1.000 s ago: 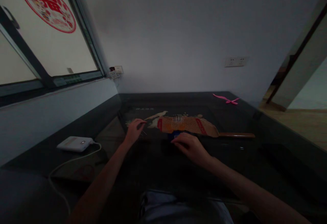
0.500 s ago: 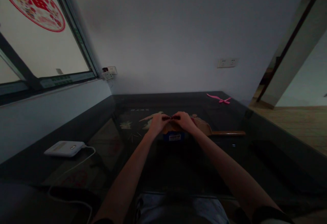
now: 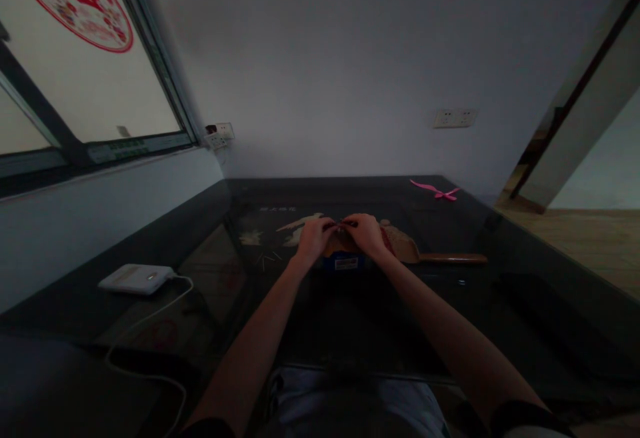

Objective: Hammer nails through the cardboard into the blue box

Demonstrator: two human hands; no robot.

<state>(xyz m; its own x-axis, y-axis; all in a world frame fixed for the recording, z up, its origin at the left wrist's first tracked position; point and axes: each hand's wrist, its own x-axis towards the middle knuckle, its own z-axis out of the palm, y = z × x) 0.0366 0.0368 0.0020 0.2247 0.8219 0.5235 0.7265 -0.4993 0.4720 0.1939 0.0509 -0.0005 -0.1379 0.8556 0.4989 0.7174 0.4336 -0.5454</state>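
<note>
My left hand (image 3: 315, 235) and my right hand (image 3: 365, 231) meet above the middle of the dark table, fingertips nearly together. Both are closed in a pinch on something small and dark reddish, mostly hidden by the fingers. Just below them stands a blue box (image 3: 344, 262) with a white label on its front; a brown surface shows above it, between my hands. Right of my right hand lies a rounded brown piece (image 3: 403, 245) with red at its edge and a straight wooden handle (image 3: 453, 258) pointing right. My right wrist partly covers it.
A white power bank (image 3: 137, 279) with a white cable (image 3: 145, 321) lies at the left. At the far right of the table (image 3: 320, 188) is a pink ribbon (image 3: 439, 193). A dark flat object (image 3: 550, 318) lies near the right edge. Wall sockets (image 3: 455, 118) are behind.
My hands have drawn slightly closer together, and the dark reddish strip that showed between the fingers is now mostly covered. The view has shifted a little.
</note>
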